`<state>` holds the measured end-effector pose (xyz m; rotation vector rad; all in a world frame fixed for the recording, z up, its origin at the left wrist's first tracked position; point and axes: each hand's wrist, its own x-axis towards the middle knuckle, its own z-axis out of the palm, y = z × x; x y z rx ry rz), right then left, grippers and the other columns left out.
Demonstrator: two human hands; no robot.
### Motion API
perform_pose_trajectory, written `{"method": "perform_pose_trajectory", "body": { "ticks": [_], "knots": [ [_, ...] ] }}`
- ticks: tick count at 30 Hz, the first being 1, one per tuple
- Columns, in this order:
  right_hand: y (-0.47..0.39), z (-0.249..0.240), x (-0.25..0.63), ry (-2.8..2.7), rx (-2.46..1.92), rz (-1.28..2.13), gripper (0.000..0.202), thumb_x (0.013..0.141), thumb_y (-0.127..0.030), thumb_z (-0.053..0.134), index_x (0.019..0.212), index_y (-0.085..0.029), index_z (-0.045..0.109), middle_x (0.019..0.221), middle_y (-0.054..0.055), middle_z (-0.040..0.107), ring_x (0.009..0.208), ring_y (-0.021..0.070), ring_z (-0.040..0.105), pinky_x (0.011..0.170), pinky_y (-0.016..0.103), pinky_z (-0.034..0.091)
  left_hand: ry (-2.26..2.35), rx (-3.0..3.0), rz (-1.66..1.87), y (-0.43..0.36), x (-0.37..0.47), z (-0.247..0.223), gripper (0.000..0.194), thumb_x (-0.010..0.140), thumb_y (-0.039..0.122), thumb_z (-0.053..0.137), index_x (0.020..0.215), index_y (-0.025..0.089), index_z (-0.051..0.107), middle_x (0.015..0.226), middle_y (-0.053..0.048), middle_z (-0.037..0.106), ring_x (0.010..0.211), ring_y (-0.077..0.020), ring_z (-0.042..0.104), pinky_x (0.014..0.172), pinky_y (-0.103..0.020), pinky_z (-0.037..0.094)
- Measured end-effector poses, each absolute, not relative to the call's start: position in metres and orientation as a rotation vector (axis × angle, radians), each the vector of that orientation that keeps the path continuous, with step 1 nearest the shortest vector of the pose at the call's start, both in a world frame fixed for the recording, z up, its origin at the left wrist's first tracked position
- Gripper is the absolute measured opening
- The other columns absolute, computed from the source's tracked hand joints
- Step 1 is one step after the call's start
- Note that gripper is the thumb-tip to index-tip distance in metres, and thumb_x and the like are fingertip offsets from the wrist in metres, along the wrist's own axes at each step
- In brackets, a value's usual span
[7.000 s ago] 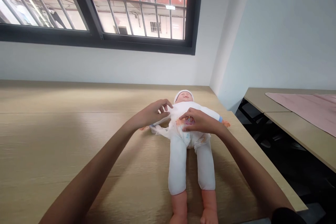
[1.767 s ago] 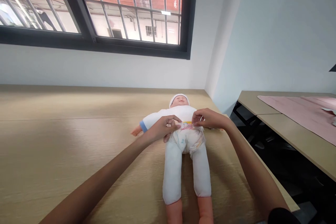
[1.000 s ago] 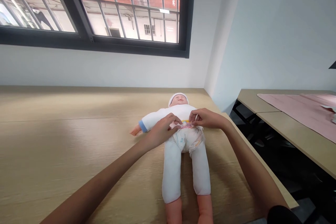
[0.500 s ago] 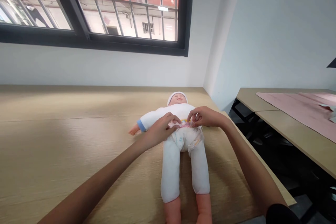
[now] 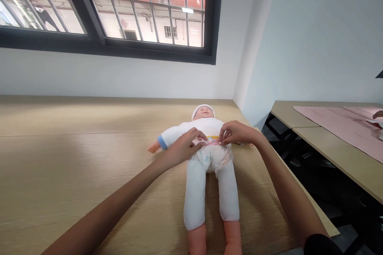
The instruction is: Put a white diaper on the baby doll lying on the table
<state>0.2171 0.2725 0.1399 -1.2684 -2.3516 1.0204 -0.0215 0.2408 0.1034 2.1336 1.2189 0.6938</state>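
Note:
A baby doll [image 5: 196, 195] in a white suit and white cap lies on its back on the wooden table [image 5: 74, 159], head toward the wall. Around its hips is a white diaper [image 5: 213, 157] with a pink and yellow waist edge. My left hand [image 5: 188, 144] touches the left part of the waistband, its fingertips curled down onto it. At the right part of the waistband, my right hand [image 5: 235, 132] has thumb and fingers pinched together on the diaper's edge. The fingers partly cover the waistband.
To the right, across a dark gap, stands a second table [image 5: 338, 151] with a pink cloth [image 5: 335, 121]. At its far right edge part of another person's hand [image 5: 378, 114] shows near some fabric. A barred window [image 5: 149, 12] is in the wall behind.
My right hand has shifted slightly to the right along the waistband. My left hand stays nearly in place. Another person's hand has appeared at the far right edge.

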Motion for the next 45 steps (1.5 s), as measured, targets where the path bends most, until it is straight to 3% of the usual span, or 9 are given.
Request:
{"method": "perform_pose_trajectory", "body": {
  "ticks": [7, 17, 26, 32, 45],
  "knots": [
    [0.2736, 0.143, 0.2205, -2.383, -1.258, 1.064, 0.011, 0.067, -0.017, 0.072, 0.078, -0.018, 0.071, 0.086, 0.004, 0.074, 0.084, 0.0206, 0.069, 0.074, 0.027, 0.052, 1.207, 2.058, 0.666, 0.2385, -0.0204, 0.1065, 0.023, 0.086, 0.043, 0.049, 0.098, 0.025, 0.057, 0.102, -0.002, 0.055, 0.063, -0.01, 0.053, 0.042, -0.019, 0.041],
    [0.2742, 0.1411, 0.2177, -2.353, -1.325, 1.032, 0.012, 0.066, -0.017, 0.074, 0.078, -0.017, 0.071, 0.086, 0.005, 0.074, 0.082, 0.0204, 0.068, 0.071, 0.026, 0.051, 1.217, 2.117, 0.695, 0.2393, -0.0211, 0.1066, 0.024, 0.086, 0.043, 0.049, 0.098, 0.023, 0.058, 0.102, -0.003, 0.058, 0.068, -0.0122, 0.055, 0.047, -0.02, 0.042],
    [0.2726, 0.1437, 0.2168, -2.475, -1.301, 0.875, 0.014, 0.071, -0.028, 0.073, 0.078, -0.016, 0.072, 0.083, 0.005, 0.073, 0.081, 0.0203, 0.066, 0.069, 0.027, 0.048, 1.18, 2.096, 0.703, 0.2401, -0.0221, 0.1041, 0.023, 0.087, 0.042, 0.049, 0.096, 0.024, 0.057, 0.101, -0.002, 0.058, 0.063, -0.0108, 0.054, 0.046, -0.02, 0.04],
    [0.2742, 0.1428, 0.2173, -2.462, -1.28, 0.953, 0.011, 0.065, -0.021, 0.074, 0.075, -0.017, 0.073, 0.084, 0.004, 0.073, 0.081, 0.0194, 0.066, 0.07, 0.025, 0.048, 1.206, 2.118, 0.69, 0.238, -0.0209, 0.1086, 0.022, 0.087, 0.041, 0.048, 0.096, 0.023, 0.058, 0.102, -0.003, 0.059, 0.069, -0.0126, 0.056, 0.05, -0.021, 0.041],
    [0.2756, 0.1419, 0.2189, -2.371, -1.267, 1.083, 0.014, 0.062, -0.021, 0.076, 0.074, -0.017, 0.071, 0.084, 0.003, 0.074, 0.085, 0.0206, 0.068, 0.074, 0.026, 0.05, 1.194, 2.136, 0.691, 0.2372, -0.0206, 0.1107, 0.023, 0.086, 0.041, 0.048, 0.095, 0.023, 0.059, 0.103, -0.002, 0.06, 0.073, -0.0142, 0.059, 0.055, -0.024, 0.045]
  ]
}}
